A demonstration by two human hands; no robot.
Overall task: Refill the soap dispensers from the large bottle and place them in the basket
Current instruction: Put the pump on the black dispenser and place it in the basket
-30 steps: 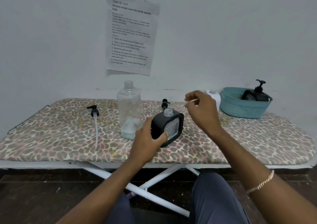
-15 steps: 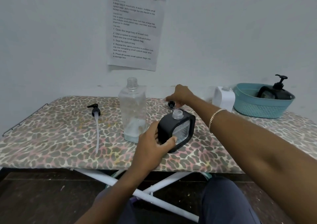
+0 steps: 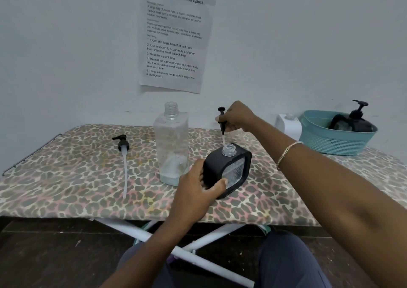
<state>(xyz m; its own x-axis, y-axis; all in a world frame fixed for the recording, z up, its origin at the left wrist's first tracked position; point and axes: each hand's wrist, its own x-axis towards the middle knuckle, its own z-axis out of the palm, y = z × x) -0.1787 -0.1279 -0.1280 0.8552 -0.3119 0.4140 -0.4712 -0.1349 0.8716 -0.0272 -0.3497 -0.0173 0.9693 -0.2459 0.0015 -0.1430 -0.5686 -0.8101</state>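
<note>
The fingers [image 3: 221, 120] of the right hand [image 3: 240, 118] are pinched together round the black stem of a pump head [image 3: 221, 111], which they hold upright with its pale dip tube pointing down at the open neck of the square black dispenser [image 3: 233, 171]; whether the tube's tip has entered the neck I cannot tell. The left hand [image 3: 193, 193] grips this dispenser from its near side, thumb curled across the clear front panel, and the dispenser stands slightly tilted on the leopard-print ironing board [image 3: 66, 177]. Just beside it to the left stands the large clear bottle [image 3: 171, 144], uncapped, upright, with only a shallow layer of pale liquid at its bottom. Farther left a second pump head [image 3: 123, 144] lies flat on the board, its long tube running toward the near edge. A bracelet [image 3: 286, 152] sits on the right wrist. At the board's far right end stands the teal basket [image 3: 337, 143], with a black pump-topped dispenser [image 3: 357, 120] inside it, and a small white container [image 3: 289, 126] is just beside the basket's left wall. A printed sheet [image 3: 174, 36] hangs on the wall above the bottle.
</note>
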